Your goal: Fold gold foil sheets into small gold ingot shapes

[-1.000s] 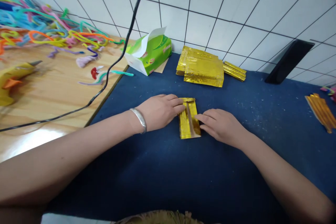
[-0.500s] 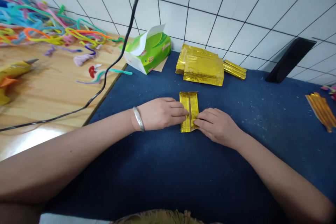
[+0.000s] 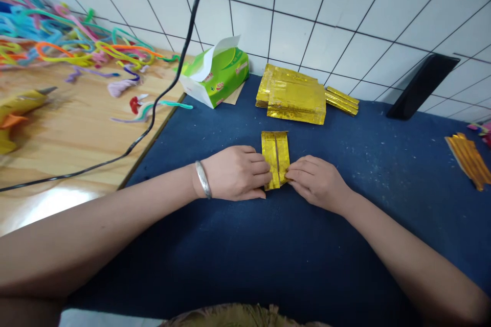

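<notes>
Right hand (image 3: 321, 182) pinching, left hand (image 3: 235, 173) loosely open, both touch shiny gold paper (image 3: 283, 153) folded to a central gap.

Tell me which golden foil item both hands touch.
The folded golden foil rectangle between left hand and right hand; the golden foil stack and narrow foil strips lie untouched.

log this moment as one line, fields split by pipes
left hand: on left edge of folded gold foil rectangle | right hand: at its lower right corner | behind: stacked flat gold foil pieces
</notes>
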Available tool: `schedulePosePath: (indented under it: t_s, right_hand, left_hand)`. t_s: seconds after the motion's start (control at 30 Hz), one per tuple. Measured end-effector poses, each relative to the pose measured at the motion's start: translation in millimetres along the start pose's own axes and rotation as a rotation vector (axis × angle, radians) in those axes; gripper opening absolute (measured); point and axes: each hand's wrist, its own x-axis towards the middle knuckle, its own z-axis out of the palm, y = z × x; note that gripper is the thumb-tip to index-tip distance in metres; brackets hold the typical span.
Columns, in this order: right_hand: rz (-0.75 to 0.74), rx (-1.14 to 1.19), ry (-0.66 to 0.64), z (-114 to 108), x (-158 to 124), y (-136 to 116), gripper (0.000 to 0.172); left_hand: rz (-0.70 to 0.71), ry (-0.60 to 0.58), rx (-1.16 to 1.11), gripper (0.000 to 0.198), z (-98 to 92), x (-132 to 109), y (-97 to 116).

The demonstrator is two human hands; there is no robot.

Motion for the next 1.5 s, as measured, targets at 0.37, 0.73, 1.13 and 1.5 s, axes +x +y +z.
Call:
schedulePosePath:
  t_s: [0.37,0.73,1.13,1.5]
  right_hand:
    - [0.019,0.007,-0.058,-4,2,-1,0.018]
    - [0.105,0.146,-0.003,-3,7,-4,0.016]
    - [0.293,0.213,0.007,-1,10,-10,0.010]
    - [0.399,0.264,0.014,0,11,-15,0.005]
  left_hand:
    - [0.066,-0.018,0.004,0.024,3.8,5,9]
    - [-0.269,-0.063,-0.205,0.024,2.1,8,22]
    - [-0.426,-0.078,-0.258,0.020,6.6,9,21]
    - [-0.486,-0.082,-0.128,0.026,12.2,12,28]
